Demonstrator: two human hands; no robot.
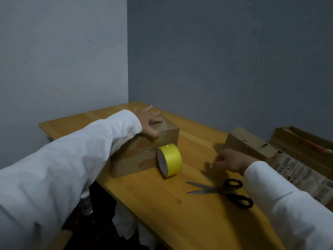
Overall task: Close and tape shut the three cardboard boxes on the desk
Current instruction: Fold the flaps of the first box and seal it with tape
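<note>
A closed cardboard box (pixel 137 156) with clear tape across its top lies on the wooden desk (pixel 162 204). My left hand (pixel 148 123) rests flat on the box's top with fingers spread. A yellow tape roll (pixel 170 160) stands on edge against the box's right side, a strip of tape still running from it up onto the box. My right hand (pixel 230 160) hovers over the desk right of the roll, blurred, fingers loosely curled and holding nothing. Black-handled scissors (pixel 223 191) lie open just in front of it.
A second cardboard box (pixel 246 141) sits at the right of the desk, and a larger box with printed labels (pixel 302 159) lies beyond it at the right edge. Grey walls meet behind the desk's far corner. Floor shows below the desk's left edge.
</note>
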